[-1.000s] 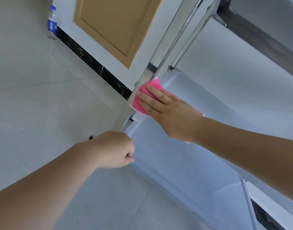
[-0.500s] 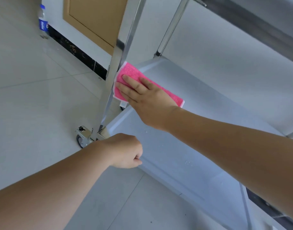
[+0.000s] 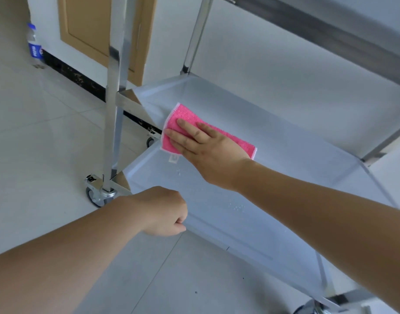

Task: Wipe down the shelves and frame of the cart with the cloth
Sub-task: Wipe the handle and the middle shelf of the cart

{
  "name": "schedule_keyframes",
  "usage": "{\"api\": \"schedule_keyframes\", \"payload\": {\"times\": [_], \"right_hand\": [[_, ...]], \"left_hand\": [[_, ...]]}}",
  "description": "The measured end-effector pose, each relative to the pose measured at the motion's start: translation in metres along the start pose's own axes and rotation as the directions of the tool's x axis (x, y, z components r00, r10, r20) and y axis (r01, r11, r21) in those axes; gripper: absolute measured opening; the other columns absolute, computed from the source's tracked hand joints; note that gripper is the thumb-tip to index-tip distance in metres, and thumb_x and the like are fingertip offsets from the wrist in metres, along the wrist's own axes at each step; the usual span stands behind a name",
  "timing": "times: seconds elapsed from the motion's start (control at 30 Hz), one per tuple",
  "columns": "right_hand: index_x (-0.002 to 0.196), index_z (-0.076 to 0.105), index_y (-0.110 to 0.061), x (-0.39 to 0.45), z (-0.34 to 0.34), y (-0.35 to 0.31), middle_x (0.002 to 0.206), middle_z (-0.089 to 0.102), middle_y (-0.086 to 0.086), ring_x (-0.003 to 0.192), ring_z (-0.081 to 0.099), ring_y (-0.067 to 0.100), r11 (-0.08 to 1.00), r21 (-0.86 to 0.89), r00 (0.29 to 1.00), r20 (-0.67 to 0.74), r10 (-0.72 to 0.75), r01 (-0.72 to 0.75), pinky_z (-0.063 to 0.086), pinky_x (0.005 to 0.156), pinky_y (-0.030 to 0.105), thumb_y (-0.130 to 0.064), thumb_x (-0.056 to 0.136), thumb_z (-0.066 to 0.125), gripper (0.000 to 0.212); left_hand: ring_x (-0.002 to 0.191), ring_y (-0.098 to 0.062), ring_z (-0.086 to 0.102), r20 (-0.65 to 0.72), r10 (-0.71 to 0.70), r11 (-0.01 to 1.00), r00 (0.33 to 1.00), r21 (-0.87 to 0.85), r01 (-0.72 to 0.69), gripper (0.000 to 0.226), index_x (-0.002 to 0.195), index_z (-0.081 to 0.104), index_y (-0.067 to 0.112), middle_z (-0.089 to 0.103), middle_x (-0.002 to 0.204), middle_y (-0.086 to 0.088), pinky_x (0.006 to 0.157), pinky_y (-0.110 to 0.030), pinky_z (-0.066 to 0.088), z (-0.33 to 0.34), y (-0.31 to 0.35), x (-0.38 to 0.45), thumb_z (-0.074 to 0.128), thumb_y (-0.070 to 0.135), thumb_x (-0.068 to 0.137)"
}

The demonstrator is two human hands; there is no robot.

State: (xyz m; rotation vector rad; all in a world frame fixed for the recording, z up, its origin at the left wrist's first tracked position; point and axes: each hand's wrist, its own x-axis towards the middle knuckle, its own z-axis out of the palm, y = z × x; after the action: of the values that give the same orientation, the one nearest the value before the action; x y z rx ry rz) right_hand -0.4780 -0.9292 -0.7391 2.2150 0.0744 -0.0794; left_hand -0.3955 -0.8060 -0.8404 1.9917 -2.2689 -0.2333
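A steel cart stands on a tiled floor. Its lower shelf point(image 3: 285, 155) is a shallow tray with a raised rim. A pink cloth point(image 3: 185, 123) lies flat near the shelf's left rim, and my right hand point(image 3: 205, 146) presses down on it with fingers spread. My left hand point(image 3: 165, 211) is curled into a fist at the shelf's front edge, gripping the rim as far as I can tell. The front-left upright post point(image 3: 114, 87) of the frame rises left of the cloth. A few water droplets point(image 3: 236, 206) sit on the shelf.
The upper shelf's edge point(image 3: 330, 26) overhangs at top right. A caster wheel point(image 3: 97, 197) sits under the front-left post. A plastic bottle point(image 3: 34, 45) stands by the wall at far left. A tan cabinet door point(image 3: 88, 30) is behind the cart.
My right hand slid the pink cloth from the front-left post onto the flat of the lower shelf. The view shifted, showing more of the cart. My left hand kept its place at the front edge.
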Motion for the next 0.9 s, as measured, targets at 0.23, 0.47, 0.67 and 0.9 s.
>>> {"api": "schedule_keyframes", "payload": {"times": [0.23, 0.47, 0.67, 0.9], "right_hand": [[0.146, -0.007, -0.016, -0.046, 0.011, 0.005, 0.158, -0.004, -0.001, 0.144, -0.005, 0.029, 1.000, 0.017, 1.000, 0.018, 0.014, -0.014, -0.002, 0.112, 0.041, -0.022, 0.089, 0.026, 0.066], [0.148, 0.001, -0.017, -0.099, 0.023, 0.009, 0.158, -0.004, -0.002, 0.144, -0.006, 0.029, 1.000, -0.004, 0.997, 0.069, 0.019, -0.018, 0.002, 0.115, 0.043, -0.024, 0.089, 0.026, 0.064], [0.148, 0.003, -0.017, -0.141, 0.033, 0.013, 0.154, -0.009, -0.004, 0.141, -0.010, 0.025, 0.999, -0.029, 0.996, 0.076, 0.042, -0.040, 0.003, 0.115, 0.043, -0.024, 0.090, 0.027, 0.064], [0.146, 0.015, -0.016, -0.191, 0.052, 0.016, 0.155, 0.022, -0.005, 0.142, 0.020, 0.027, 0.992, -0.116, 0.998, 0.020, 0.060, -0.058, 0.016, 0.115, 0.042, -0.025, 0.087, 0.034, 0.062]], "left_hand": [[0.046, -0.013, 0.032, 0.012, 0.049, 0.999, 0.999, 0.003, -0.049, 0.044, 0.053, 0.036, 0.016, 0.037, 0.050, 0.002, 0.049, -0.026, 0.029, 0.000, 0.015, 0.023, 0.051, 0.040, 0.086], [0.050, -0.015, 0.039, 0.012, 0.118, 0.992, 0.993, 0.053, -0.119, 0.042, 0.053, 0.039, 0.017, 0.043, 0.052, 0.003, 0.052, -0.028, 0.034, 0.001, 0.031, 0.043, 0.049, 0.043, 0.084], [0.046, -0.010, 0.035, 0.026, 0.158, 0.983, 0.987, 0.089, -0.160, 0.045, 0.050, 0.035, 0.019, 0.040, 0.050, 0.005, 0.048, -0.025, 0.026, 0.001, 0.048, 0.063, 0.048, 0.044, 0.084], [0.054, -0.017, 0.041, 0.070, 0.208, 0.970, 0.976, 0.114, -0.215, 0.042, 0.054, 0.037, 0.017, 0.043, 0.054, 0.003, 0.051, -0.027, 0.029, 0.003, 0.072, 0.088, 0.046, 0.044, 0.085]]}}
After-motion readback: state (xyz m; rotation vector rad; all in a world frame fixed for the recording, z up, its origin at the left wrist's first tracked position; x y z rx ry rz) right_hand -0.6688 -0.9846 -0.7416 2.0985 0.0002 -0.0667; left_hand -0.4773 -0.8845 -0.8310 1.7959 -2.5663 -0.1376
